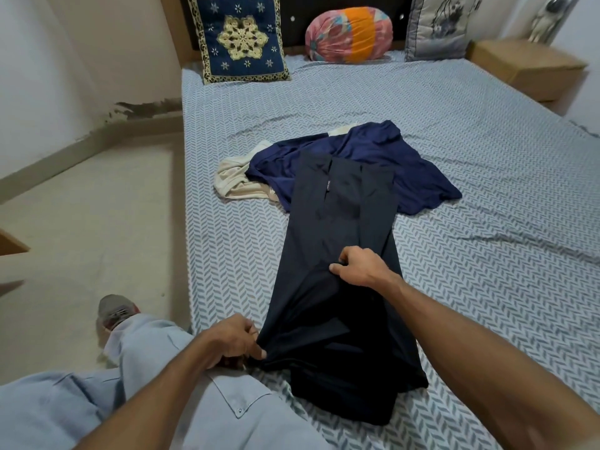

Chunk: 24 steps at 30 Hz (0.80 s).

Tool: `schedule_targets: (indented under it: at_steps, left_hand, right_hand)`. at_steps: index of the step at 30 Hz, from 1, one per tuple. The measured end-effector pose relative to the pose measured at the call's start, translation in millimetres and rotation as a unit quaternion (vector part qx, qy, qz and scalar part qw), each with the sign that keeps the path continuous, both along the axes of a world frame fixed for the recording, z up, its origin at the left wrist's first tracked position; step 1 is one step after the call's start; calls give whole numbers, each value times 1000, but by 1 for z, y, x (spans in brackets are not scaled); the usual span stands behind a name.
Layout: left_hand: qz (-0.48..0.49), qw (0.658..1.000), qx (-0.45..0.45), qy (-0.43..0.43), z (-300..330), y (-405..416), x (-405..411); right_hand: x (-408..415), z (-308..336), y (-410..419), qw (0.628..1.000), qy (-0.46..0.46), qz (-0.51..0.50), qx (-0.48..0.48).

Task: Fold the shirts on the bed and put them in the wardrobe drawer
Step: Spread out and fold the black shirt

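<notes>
Bedroom seen from above, bed covered by a blue-and-white herringbone sheet. Left hand near the bed's near edge, fingers curled, pinching the lower left corner of a dark navy shirt. Right hand farther up, fingers curled into a fold of fabric at the same shirt's middle. Shirt laid lengthwise as a long narrow strip, sides folded in, collar end pointing toward the headboard. Beyond the collar, partly under it, a crumpled blue shirt, and a cream shirt bunched beneath its left side. Farther back against the headboard, a navy embroidered cushion, a pink-and-orange bolster and a grey floral pillow. Wooden bedside table at right. Pale denim-clad legs at lower left.
</notes>
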State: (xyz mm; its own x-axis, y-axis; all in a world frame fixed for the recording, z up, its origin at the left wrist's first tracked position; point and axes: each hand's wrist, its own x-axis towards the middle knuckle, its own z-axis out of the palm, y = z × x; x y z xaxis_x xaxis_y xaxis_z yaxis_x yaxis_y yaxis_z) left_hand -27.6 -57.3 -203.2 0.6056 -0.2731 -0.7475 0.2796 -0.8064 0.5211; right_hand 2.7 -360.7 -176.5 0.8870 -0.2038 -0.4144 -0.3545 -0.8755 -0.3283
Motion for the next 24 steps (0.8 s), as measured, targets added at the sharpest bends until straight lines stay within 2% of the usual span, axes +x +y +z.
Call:
schedule_targets:
  at_steps: [3,6,9,11,13,15,18,24]
  left_hand:
    - [-3,1000,-6,-6,0,2,-3]
    - [-14,1000,18,-19,6,-2,-8]
    - [-87,983,100,-129,11,-7,-15]
    - [-154,949,115,-251,9,-11,-18]
    - [-244,895,105,-358,8,-18,-21]
    - [-308,858,82,-404,6,-25,-24]
    - [-335,860,63,-380,0,-30,-28]
    - [-325,882,75,-332,-4,-34,-30]
  right_hand:
    - [-9,-5,-3,998,48,-34,-23]
    - [-13,-4,-5,994,88,-64,7]
    - [-11,-4,-15,991,107,-50,60]
    - [-15,2,-14,993,94,-26,61]
    - [-17,7,-9,998,17,-18,53]
    - [-18,10,-3,991,-88,-27,95]
    - [-21,13,6,968,-194,-20,158]
    - [-26,6,11,937,-320,20,141]
